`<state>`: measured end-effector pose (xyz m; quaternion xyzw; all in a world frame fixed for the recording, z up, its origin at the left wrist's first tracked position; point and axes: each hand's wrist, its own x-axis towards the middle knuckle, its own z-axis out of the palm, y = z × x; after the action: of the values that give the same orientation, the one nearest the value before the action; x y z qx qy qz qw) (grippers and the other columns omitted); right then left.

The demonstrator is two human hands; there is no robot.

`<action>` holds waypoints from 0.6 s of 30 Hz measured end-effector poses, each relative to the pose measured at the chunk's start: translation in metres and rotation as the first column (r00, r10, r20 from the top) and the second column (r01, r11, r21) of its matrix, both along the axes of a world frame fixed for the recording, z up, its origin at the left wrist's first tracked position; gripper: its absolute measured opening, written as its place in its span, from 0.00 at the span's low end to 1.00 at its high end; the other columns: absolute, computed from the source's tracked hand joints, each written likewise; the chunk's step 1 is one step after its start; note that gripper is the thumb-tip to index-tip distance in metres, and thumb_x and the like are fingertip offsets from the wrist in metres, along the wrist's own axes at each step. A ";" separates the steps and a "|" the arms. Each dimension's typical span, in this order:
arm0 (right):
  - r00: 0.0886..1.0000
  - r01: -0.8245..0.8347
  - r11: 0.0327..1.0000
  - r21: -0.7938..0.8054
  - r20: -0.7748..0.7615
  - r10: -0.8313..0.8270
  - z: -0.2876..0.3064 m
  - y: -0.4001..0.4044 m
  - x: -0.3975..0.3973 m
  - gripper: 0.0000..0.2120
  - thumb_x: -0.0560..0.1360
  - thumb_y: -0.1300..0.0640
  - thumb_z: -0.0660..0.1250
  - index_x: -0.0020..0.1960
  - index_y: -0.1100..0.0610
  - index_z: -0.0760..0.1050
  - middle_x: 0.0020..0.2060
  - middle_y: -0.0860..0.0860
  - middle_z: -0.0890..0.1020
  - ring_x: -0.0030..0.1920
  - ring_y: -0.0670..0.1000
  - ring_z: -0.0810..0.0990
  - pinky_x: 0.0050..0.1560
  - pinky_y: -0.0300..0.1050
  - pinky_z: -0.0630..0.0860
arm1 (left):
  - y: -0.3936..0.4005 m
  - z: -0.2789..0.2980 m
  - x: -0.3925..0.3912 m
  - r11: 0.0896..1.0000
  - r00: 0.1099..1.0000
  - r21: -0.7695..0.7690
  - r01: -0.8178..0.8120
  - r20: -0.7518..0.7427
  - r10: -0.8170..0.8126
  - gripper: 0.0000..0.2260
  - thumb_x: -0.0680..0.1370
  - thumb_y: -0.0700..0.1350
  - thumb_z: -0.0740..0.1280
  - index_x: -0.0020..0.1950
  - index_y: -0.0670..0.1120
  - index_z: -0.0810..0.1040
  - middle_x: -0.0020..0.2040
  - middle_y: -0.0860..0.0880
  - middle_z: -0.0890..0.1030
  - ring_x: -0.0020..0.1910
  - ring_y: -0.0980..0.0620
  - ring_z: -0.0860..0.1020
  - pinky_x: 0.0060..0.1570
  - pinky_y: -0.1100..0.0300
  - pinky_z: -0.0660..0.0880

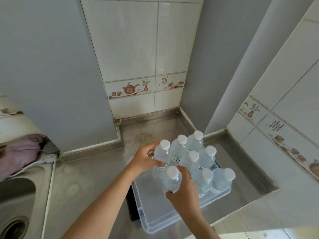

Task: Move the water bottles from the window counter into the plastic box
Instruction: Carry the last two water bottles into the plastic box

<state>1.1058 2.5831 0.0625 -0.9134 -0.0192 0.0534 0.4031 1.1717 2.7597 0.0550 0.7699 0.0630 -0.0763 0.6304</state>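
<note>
The left hand (pixel 144 160) has its grip wrapped round one water bottle (pixel 162 153) near the middle of the frame. The right hand (pixel 185 188) pinches another bottle (pixel 171 178) just below. Both bottles are over the clear plastic box (pixel 155 219), where six more bottles (pixel 207 156) stand. Full bottles are probably heavy and slippery, so hold the middle.

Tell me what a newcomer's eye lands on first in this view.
First, the cluster of white-capped water bottles standing upright at the far right end of the clear plastic box on the steel counter. Next, the two hands: the left hand grips one bottle at the cluster's left edge, and the right hand grips another bottle nearest the camera.
</note>
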 end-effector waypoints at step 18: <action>0.922 -0.345 0.933 -0.100 0.149 0.357 0.052 -0.014 0.023 0.28 0.64 0.59 0.76 0.61 0.44 0.72 0.55 0.41 0.78 0.51 0.44 0.77 0.49 0.37 0.73 | -0.005 0.030 -0.008 0.893 0.983 0.450 -0.018 0.171 -0.066 0.27 0.61 0.65 0.77 0.57 0.60 0.77 0.52 0.62 0.82 0.48 0.64 0.78 0.48 0.62 0.75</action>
<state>1.1291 2.5691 0.1142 -0.9104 -0.2139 0.0498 0.3507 1.1634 2.7546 0.0851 0.8991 0.0117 0.0031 0.4375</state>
